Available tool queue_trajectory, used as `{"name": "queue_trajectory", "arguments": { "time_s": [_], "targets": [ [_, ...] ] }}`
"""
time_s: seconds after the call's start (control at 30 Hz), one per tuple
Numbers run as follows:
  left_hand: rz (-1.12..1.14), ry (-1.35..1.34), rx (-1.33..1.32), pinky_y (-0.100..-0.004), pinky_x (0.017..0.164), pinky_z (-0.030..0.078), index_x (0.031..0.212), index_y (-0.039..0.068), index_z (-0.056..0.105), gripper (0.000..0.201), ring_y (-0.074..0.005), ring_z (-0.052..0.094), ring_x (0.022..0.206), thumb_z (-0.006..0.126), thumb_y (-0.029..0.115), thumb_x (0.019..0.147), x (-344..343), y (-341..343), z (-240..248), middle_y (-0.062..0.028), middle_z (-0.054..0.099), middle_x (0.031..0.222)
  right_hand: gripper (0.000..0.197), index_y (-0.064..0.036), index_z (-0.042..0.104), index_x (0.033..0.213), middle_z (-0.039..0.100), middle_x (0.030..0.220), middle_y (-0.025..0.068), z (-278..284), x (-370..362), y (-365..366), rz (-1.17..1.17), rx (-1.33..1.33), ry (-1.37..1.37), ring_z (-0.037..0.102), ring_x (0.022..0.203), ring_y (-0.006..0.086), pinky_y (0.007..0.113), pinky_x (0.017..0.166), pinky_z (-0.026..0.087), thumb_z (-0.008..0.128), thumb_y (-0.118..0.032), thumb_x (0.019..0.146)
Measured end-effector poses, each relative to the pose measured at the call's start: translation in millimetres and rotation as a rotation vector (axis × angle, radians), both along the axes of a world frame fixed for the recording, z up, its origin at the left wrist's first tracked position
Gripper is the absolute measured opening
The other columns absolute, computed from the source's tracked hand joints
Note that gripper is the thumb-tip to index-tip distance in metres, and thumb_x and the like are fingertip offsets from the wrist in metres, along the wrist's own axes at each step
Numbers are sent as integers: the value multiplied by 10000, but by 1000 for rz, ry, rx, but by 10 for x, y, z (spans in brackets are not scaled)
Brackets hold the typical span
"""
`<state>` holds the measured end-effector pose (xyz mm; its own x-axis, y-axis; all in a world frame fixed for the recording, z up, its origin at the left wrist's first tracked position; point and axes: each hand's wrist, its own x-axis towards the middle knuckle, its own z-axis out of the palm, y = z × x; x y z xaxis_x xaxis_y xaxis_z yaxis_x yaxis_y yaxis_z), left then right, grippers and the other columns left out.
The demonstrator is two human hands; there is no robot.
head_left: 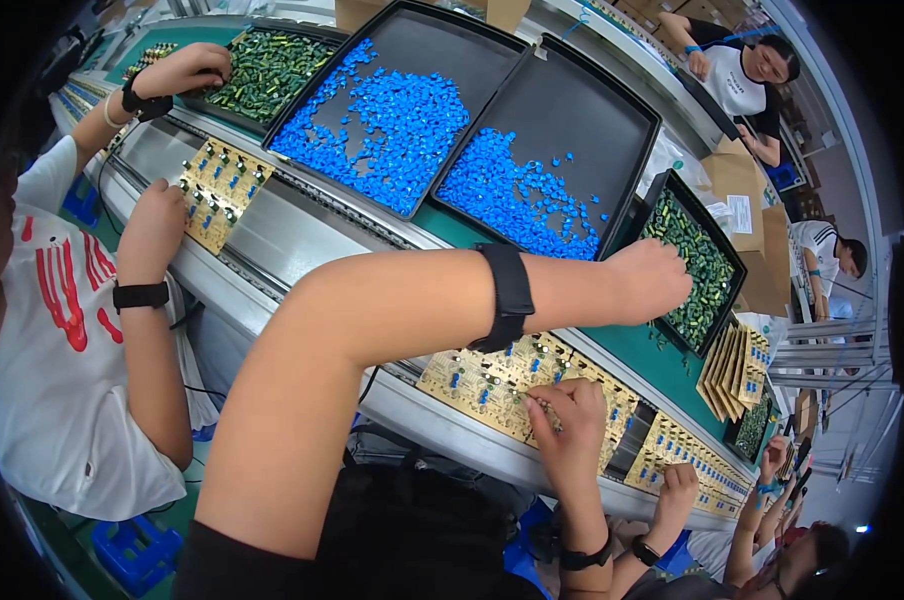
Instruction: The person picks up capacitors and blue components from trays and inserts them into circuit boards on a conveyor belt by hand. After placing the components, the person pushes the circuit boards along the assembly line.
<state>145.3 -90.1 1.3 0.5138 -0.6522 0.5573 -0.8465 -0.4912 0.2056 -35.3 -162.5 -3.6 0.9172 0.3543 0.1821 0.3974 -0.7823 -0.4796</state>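
My left hand (654, 284) reaches across to the right over a black tray of green cylindrical capacitors (700, 262). Its fingers curl down at the near edge of the pile, and what they hold is hidden. Below it, my right hand (574, 425) pinches a small electronic component between thumb and fingertips, just above a tan circuit board (482, 400). Blue and green parts stand upright on that board, which lies on the conveyor. Both wrists wear black bands.
Two large black trays of blue disc-shaped parts (392, 125) stand beyond my left arm. Tan boards (734, 370) are stacked at right. A co-worker's hand (157, 225) is by a board at left; another co-worker's hand (678, 492) works at right. Cardboard boxes (762, 240) stand behind.
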Motion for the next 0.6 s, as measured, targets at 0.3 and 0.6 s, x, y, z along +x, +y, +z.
{"name": "queue_trajectory", "arguments": {
  "time_s": [0.3, 0.6],
  "targets": [
    [-9, 93, -46, -381, 701, 515, 824, 58, 642, 102, -273, 625, 822, 656, 100, 732, -244, 644, 274, -98, 629, 779, 96, -71, 610, 756, 517, 814, 57, 202, 220, 121, 382, -325, -167, 501, 781, 235, 365, 663, 372, 626, -101, 667],
    [-141, 1461, -430, -233, 713, 500, 1039, 14, 692, 192, -79, 621, 801, 650, 56, 856, -471, 1284, 545, -42, 693, 859, 93, -87, 636, 775, 558, 787, 54, 204, 369, -113, 331, -142, -117, 549, 774, 239, 399, 669, 423, 622, -165, 725]
  ]
}}
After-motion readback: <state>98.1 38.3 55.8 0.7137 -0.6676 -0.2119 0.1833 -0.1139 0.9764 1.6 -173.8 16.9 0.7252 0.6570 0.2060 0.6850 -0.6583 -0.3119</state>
